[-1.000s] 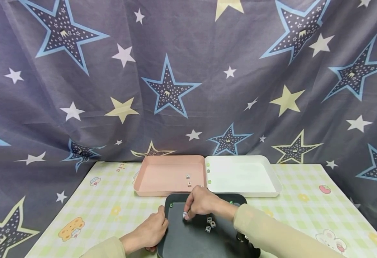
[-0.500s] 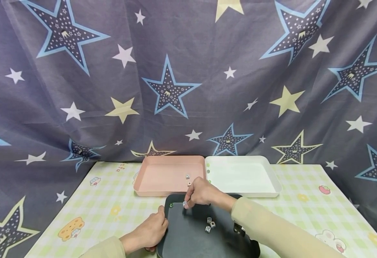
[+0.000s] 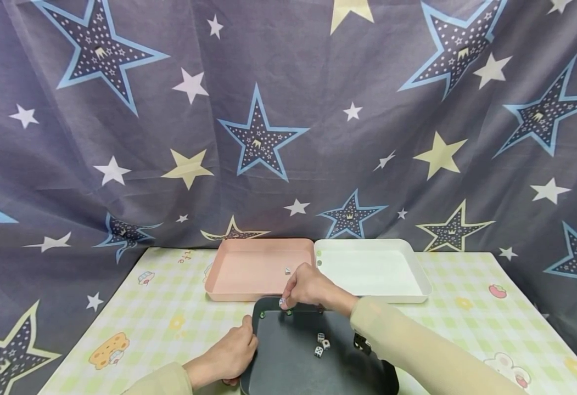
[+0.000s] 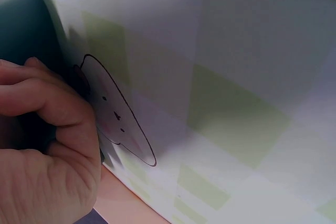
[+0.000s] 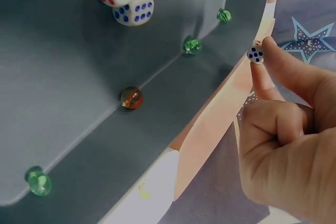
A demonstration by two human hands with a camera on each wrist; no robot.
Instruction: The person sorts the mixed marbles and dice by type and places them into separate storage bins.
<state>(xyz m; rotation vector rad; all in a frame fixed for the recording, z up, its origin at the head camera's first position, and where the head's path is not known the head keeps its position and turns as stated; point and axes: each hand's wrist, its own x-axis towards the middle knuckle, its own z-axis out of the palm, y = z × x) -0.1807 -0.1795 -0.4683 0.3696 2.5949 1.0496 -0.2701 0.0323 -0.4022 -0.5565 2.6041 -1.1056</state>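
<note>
My right hand (image 3: 310,286) pinches a white die (image 5: 255,53) with blue pips between thumb and fingertip, close over the far rim of the dark grey tray (image 3: 288,376). At the tray's left edge, my left hand (image 3: 231,351) grips the side with curled fingers (image 4: 44,98). Three dice (image 3: 318,351) lie grouped on the tray floor. Along its far side rest several green glass marbles (image 5: 192,46) and an orange-brown marble (image 5: 131,98).
Behind the grey tray stand a pink tray (image 3: 248,269) with a die (image 3: 287,271) in it and a white tray (image 3: 372,269) with green marbles (image 3: 319,262) along its left side. A checkered cloth (image 3: 164,307) covers the table; a starry curtain (image 3: 288,126) hangs behind.
My right hand has lifted the die and moved away from me, from the middle of the grey tray to its far rim. The left hand has stayed in place.
</note>
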